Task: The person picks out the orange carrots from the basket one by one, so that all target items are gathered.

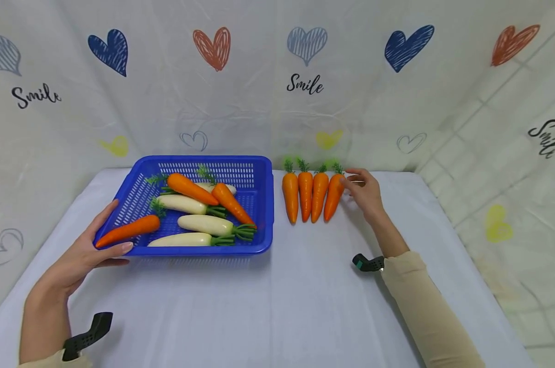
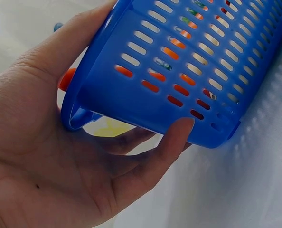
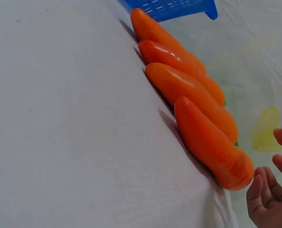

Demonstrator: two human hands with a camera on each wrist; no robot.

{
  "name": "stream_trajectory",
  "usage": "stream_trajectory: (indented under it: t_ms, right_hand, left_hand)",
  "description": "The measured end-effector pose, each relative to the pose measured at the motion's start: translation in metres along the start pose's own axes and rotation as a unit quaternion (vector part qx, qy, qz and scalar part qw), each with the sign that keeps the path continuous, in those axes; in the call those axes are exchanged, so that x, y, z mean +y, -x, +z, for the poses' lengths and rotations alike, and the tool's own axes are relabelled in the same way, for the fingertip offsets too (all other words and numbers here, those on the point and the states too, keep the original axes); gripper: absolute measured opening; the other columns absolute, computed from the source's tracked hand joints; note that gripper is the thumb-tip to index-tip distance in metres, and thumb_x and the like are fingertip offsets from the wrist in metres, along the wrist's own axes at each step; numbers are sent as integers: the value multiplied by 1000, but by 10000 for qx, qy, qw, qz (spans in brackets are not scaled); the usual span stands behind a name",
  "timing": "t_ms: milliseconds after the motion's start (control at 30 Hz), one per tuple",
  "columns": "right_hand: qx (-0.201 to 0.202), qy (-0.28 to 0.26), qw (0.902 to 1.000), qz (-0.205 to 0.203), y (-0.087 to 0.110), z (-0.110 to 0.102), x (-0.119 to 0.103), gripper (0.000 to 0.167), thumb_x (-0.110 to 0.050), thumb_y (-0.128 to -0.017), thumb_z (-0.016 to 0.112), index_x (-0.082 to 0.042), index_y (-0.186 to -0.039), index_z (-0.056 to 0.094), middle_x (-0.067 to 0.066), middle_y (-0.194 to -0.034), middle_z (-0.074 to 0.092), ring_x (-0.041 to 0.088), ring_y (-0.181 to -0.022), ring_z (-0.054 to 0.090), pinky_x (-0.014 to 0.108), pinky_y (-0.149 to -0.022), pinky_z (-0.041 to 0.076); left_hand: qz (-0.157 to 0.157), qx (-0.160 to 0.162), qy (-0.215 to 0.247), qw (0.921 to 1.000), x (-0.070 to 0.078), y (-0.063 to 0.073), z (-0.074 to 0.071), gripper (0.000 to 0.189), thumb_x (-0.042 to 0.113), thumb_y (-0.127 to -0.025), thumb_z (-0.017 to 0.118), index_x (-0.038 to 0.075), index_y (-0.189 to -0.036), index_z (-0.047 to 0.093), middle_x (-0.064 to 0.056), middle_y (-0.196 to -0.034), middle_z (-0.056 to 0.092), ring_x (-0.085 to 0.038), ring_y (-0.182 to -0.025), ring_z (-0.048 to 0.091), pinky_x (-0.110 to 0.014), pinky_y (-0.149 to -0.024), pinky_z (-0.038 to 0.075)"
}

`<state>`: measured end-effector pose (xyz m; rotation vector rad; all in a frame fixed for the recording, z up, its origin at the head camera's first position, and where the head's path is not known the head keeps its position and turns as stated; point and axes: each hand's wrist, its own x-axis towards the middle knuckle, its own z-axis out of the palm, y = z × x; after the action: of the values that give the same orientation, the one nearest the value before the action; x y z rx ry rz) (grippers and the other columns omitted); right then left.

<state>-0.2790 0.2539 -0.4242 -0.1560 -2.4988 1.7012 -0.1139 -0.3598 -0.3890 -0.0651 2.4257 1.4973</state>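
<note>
At its near left corner, a blue plastic basket (image 1: 269,209) is held by my left hand (image 1: 81,253), with a fingertip against the slotted side wall (image 2: 155,95) in the left wrist view. Inside lie three orange carrots (image 1: 192,189) with green tops and several white radishes (image 1: 203,223). Right of the basket, several more carrots (image 1: 306,197) line up side by side, tips toward me. My right hand (image 1: 365,194) is beside the rightmost carrot (image 1: 334,198), fingers loosely bent. Its fingertips are right at that carrot's thick end in the right wrist view, holding nothing.
A white cloth (image 1: 305,296) covers the table. Behind it hangs a pale sheet (image 1: 259,102) printed with hearts and "Smile" lettering, close to the carrots' leafy tops. Black wrist mounts (image 1: 368,263) stick out from both forearms.
</note>
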Motion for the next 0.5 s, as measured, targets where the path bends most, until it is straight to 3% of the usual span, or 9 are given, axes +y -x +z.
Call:
stream_trajectory:
  t_ms: [133, 400, 500]
  right_hand:
    - [22, -101, 9993, -364, 2, 2, -8, 48, -31, -100, 69, -4, -139, 61, -10, -110, 61, 4, -95, 60, 18, -76, 57]
    - [-497, -254, 9945, -885, 10, 21, -34, 45, -30, -101, 69, -1, -135, 62, -7, -112, 63, 9, -98, 63, 12, -84, 55]
    - [-819, -367, 9909, -1005, 13, 30, -46, 43, -28, -101, 69, -2, -134, 63, -2, -116, 64, 16, -103, 65, 14, -86, 57]
  left_hand:
    - [-25, -6, -6, 10000, 2, 0, 1, 97, 29, -103, 64, 56, -160, -8, -26, -172, -19, 4, -102, 60, -33, -83, 65]
    - [-58, 8, -53, 10000, 2, -1, 0, 97, 30, -103, 65, 57, -160, -9, -25, -172, -20, 4, -103, 59, -33, -84, 65]
    - [-68, 4, -46, 10000, 1, -1, 0, 97, 30, -103, 64, 57, -160, -9, -25, -172, -20, 4, -103, 59, -34, -84, 66]
